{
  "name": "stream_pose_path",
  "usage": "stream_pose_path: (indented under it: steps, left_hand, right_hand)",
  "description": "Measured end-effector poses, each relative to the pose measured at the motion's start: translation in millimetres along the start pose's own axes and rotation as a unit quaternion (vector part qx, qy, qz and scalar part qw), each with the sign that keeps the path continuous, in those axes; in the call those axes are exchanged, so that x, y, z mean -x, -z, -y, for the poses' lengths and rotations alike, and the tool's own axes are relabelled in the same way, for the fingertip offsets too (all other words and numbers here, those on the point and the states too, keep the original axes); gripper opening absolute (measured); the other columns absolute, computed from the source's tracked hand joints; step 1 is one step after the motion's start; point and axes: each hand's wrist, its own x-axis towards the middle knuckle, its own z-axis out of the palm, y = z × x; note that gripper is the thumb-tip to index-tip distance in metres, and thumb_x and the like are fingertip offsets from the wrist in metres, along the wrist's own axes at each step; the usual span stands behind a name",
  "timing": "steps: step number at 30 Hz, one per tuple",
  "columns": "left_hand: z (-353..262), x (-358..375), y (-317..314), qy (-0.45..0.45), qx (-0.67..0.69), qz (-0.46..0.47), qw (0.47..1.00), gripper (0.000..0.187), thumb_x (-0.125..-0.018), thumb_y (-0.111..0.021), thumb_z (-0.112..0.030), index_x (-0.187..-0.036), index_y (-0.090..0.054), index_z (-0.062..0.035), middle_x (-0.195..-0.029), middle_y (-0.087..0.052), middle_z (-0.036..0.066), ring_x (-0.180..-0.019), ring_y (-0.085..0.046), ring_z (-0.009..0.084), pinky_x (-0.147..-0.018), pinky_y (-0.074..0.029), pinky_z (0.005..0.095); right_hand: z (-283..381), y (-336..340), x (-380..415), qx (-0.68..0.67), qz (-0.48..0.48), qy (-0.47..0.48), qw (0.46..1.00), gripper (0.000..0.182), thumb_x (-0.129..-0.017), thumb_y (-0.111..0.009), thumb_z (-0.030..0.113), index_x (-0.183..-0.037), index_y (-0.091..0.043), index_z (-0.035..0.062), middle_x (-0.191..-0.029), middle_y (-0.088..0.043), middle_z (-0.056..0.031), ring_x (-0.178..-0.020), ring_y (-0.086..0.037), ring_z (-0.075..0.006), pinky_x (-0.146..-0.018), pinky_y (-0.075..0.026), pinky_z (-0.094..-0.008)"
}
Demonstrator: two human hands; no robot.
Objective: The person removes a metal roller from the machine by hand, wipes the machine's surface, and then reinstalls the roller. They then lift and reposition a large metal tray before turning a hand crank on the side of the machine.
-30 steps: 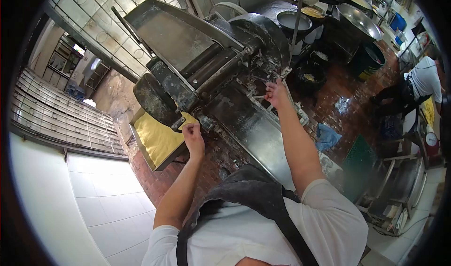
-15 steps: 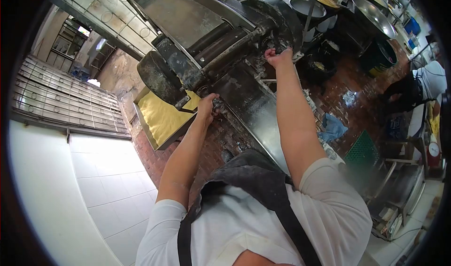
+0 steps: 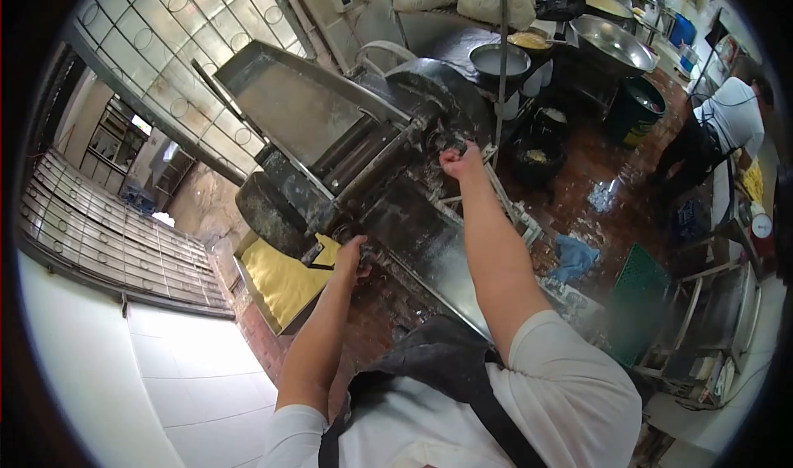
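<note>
A dark metal roller machine (image 3: 363, 158) stands in front of me, its sloping tray (image 3: 289, 104) at the back and a smooth metal plate (image 3: 421, 237) towards my body. My left hand (image 3: 353, 259) is closed around a knob low on the machine's left side. On the right side my right hand (image 3: 461, 161) grips a second knob beside the round housing. Both knobs are largely hidden by my fingers. Yellow dough (image 3: 285, 282) lies in a box below the machine, left of my left hand.
A co-worker (image 3: 727, 125) bends over a counter at the right. Buckets (image 3: 634, 111), a blue cloth (image 3: 574, 258) and a green mat (image 3: 636, 303) are on the brick floor. Pans (image 3: 500, 60) and filled bags (image 3: 496, 4) stand behind the machine. A barred gate (image 3: 116, 237) is at the left.
The view has tilted up, so the machine and my hands appear lower and more of the back table and the co-worker shows. Both hands stay at the knobs.
</note>
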Motion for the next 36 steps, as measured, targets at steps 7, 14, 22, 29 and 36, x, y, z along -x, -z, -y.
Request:
stream_pose_path:
  steps: [7,14,22,29,36]
  left_hand:
    - [0,1,1,0.088,-0.048,0.017,0.995,0.038,-0.088,-0.063,-0.050,-0.103,-0.062,-0.0149,-0.070,-0.066,0.011,-0.047,-0.054,0.0215,-0.050,-0.046,0.0376]
    - [4,11,-5,-0.012,-0.010,-0.028,0.999,0.033,-0.089,-0.064,-0.045,-0.102,-0.061,-0.0144,-0.064,-0.060,0.008,-0.045,-0.049,0.0175,-0.045,-0.039,0.0306]
    - [26,-15,0,-0.032,0.170,0.025,0.985,0.020,-0.094,-0.058,-0.032,-0.096,-0.058,-0.0127,-0.067,-0.054,0.006,-0.046,-0.050,0.0185,-0.036,-0.030,0.0269]
    - [33,-22,11,-0.060,0.134,0.078,0.986,0.027,-0.093,-0.060,-0.039,-0.097,-0.062,-0.0120,-0.067,-0.061,0.006,-0.046,-0.052,0.0166,-0.038,-0.036,0.0304]
    - [17,7,-8,-0.067,0.019,-0.053,0.996,0.033,-0.092,-0.062,-0.042,-0.100,-0.063,-0.0100,-0.067,-0.062,0.005,-0.048,-0.054,0.0166,-0.040,-0.039,0.0310]
  right_hand:
    - [-15,-3,18,0.012,-0.004,0.018,1.000,0.058,-0.097,-0.047,0.061,-0.081,-0.037,0.0068,-0.061,-0.037,-0.0028,-0.049,-0.033,-0.0163,-0.050,-0.035,-0.0309]
    - [-35,-31,21,-0.036,-0.117,0.074,0.990,0.066,-0.093,-0.052,0.069,-0.096,-0.039,0.0043,-0.067,-0.039,-0.0030,-0.056,-0.039,-0.0162,-0.055,-0.044,-0.0323]
    - [-33,5,4,0.083,-0.069,0.145,0.984,0.029,-0.093,-0.064,0.026,-0.099,-0.044,0.0059,-0.073,-0.042,-0.0062,-0.054,-0.035,-0.0163,-0.055,-0.042,-0.0319]
    - [-3,32,-1,0.536,-0.065,0.217,0.813,0.013,-0.087,-0.072,0.009,-0.096,-0.065,0.0041,-0.078,-0.055,-0.0049,-0.061,-0.051,-0.0180,-0.059,-0.052,-0.0369]
    - [10,49,-4,0.684,-0.076,0.361,0.629,0.029,-0.082,-0.080,0.009,-0.105,-0.063,0.0020,-0.076,-0.059,-0.0058,-0.067,-0.058,-0.0193,-0.061,-0.053,-0.0381]
